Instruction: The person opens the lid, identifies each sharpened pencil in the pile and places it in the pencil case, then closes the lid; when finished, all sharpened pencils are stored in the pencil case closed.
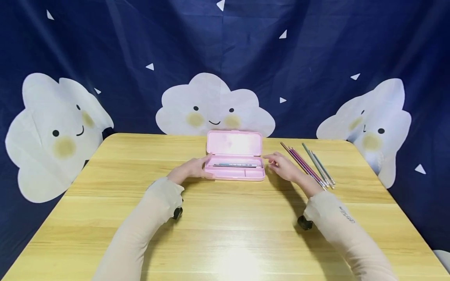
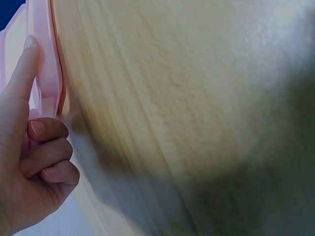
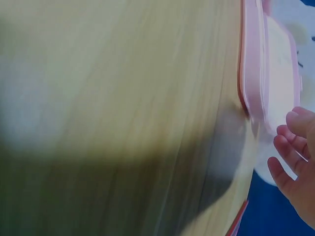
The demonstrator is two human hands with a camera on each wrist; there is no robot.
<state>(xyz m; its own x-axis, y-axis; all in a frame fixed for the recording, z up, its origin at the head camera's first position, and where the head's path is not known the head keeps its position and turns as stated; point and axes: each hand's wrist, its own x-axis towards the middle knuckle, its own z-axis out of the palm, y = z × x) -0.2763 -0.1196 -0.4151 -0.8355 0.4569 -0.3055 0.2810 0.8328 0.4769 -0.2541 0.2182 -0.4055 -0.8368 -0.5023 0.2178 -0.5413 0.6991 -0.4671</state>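
A pink pencil case (image 1: 225,172) lies on the table with its lid (image 1: 234,143) raised at the back. Dark and light blue pencils (image 1: 236,165) lie lengthwise in its rear compartment. My left hand (image 1: 192,168) grips the case's left end; in the left wrist view the thumb (image 2: 24,69) lies along the pink wall and the other fingers are curled. Just off the right end hovers my right hand (image 1: 284,166), its fingers loosely bent. The right wrist view shows those fingers (image 3: 283,172) apart, with nothing between them.
To the right of the right hand, several loose pencils lie slantwise: purple and reddish pencils (image 1: 306,165), and green pencils (image 1: 318,164) beside them. The wooden table (image 1: 225,218) ends at a dark blue curtain (image 1: 246,50) with white clouds.
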